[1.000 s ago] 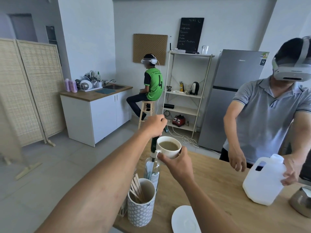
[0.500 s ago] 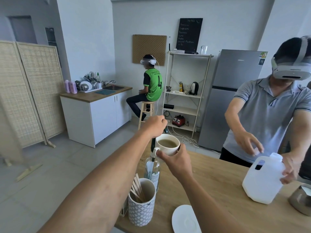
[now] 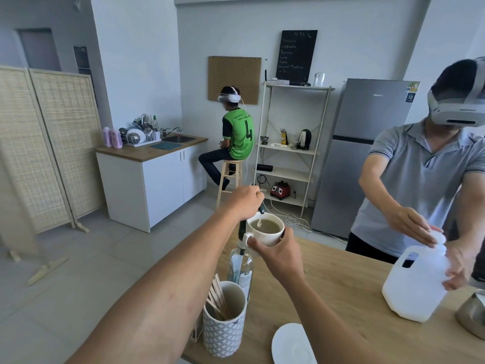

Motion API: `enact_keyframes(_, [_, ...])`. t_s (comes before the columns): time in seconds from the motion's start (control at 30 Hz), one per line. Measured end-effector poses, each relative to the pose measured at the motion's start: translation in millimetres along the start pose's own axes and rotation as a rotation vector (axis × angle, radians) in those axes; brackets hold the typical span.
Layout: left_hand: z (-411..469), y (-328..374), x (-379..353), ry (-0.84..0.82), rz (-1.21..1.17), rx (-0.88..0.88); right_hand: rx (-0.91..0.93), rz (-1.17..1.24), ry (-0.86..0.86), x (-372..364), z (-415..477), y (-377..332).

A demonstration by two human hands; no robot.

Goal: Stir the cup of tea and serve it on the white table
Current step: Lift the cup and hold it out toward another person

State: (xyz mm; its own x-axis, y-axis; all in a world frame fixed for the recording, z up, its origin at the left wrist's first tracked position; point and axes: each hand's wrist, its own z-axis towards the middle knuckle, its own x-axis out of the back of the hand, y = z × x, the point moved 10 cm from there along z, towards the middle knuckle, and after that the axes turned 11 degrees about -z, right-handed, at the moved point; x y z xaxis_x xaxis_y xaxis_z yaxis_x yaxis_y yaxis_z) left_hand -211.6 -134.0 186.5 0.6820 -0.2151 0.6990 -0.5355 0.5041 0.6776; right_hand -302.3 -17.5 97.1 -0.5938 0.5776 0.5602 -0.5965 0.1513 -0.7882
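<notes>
My right hand (image 3: 278,254) holds a white cup (image 3: 273,239) of greenish-brown tea by its handle, raised above the wooden table (image 3: 341,285). My left hand (image 3: 245,202) is curled in a fist over the dark pump head (image 3: 261,210) of a clear glass bottle (image 3: 240,269) standing at the table's left edge. The pump spout points over the cup, and a thin clear stream falls into the tea. A white saucer (image 3: 291,345) lies on the table near me.
A patterned holder (image 3: 223,334) with several wooden stir sticks (image 3: 217,298) stands in front of the bottle. Across the table a person (image 3: 425,185) holds a white plastic jug (image 3: 414,285). A metal vessel (image 3: 472,316) sits at the right edge.
A clear stream now drops from the spout into the tea. The other person's hand has come down onto the jug's cap. My hands have hardly moved.
</notes>
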Motion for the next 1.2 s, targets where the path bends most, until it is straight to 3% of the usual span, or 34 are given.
enact_keyframes(0.6, [0, -1, -2, -0.032, -0.027, 0.020, 0.003, -0.018, -0.009, 8, -3, 2])
enact_keyframes(1.0, [3, 7, 6, 0.037, -0.027, 0.027, 0.000, -0.026, -0.016, 15, -3, 4])
enact_keyframes(1.2, [-11, -6, 28, 0.251, -0.419, 0.027, 0.005, -0.026, -0.024, 18, -7, 5])
